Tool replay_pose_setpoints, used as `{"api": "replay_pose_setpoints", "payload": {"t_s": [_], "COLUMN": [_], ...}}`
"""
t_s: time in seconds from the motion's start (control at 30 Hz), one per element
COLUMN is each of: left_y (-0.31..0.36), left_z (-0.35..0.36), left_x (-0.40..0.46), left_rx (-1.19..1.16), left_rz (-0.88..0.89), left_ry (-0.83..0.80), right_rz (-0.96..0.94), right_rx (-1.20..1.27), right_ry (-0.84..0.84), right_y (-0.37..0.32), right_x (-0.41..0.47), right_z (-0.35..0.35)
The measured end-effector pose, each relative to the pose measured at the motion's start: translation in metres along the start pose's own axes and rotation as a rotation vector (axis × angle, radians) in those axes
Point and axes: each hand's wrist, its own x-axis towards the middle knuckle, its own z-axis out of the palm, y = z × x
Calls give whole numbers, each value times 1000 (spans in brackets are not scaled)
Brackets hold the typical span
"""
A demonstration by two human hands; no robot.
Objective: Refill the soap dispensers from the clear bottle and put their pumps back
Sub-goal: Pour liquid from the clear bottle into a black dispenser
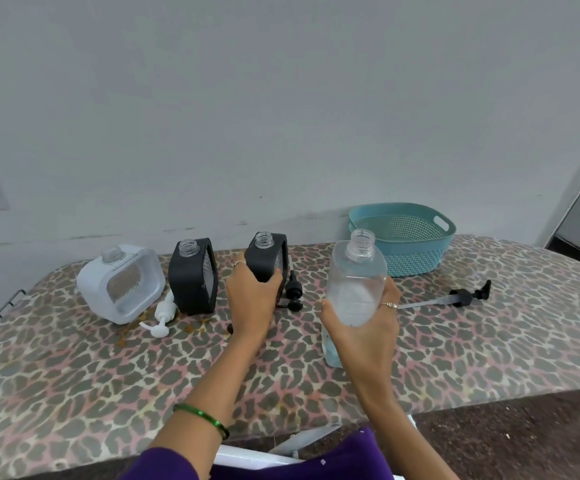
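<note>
Your right hand [363,327] grips clear bottle [356,282], held upright above leopard-print surface [73,368]. Left of bottle: your left hand [252,296] grasps open-necked black dispenser [269,256]. Behind bottle: teal basket [406,237], plain pale wall [281,98].

Clear bottle [356,278]: transparent plastic, smooth, slightly glossy.
Two black square dispensers [193,277] [269,256]: matt black casing, clear plastic threaded necks.
White square dispenser [120,284]: smooth white plastic with a clear window.
Black pumps [468,296] [292,292]: matt black plastic.
White pump [162,315]: smooth white plastic.
Teal perforated basket [404,237]: matt plastic.
Leopard-print table cover [73,375]: cloth, matt.
Green bangle [201,417]: glossy.
</note>
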Motion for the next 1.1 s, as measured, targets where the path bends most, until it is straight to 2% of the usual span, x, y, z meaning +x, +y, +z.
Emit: {"api": "replay_pose_setpoints", "payload": {"t_s": [0.13, 0.27, 0.67, 0.8, 1.1], "left_y": [17, 24, -25, -26, -41], "left_z": [-17, -42, -81, -78, -69], "left_x": [-4, -21, -78, -79, -80], "left_rx": [-89, -139, -214, -245, -277], "left_rz": [44, 108, 184, 221, 188], "left_ry": [47, 29, -300, -355, -382], "right_rz": [-26, 10, -64, -173, -453], "right_rx": [0, 27, 26, -47, -448], "right_ry": [-55, -97, -250, -313, -477], "right_y": [4, 6, 11, 2, -3], "right_x": [3, 8, 21, 25, 47], "right_z": [-2, -6, -20, -27, -48]}}
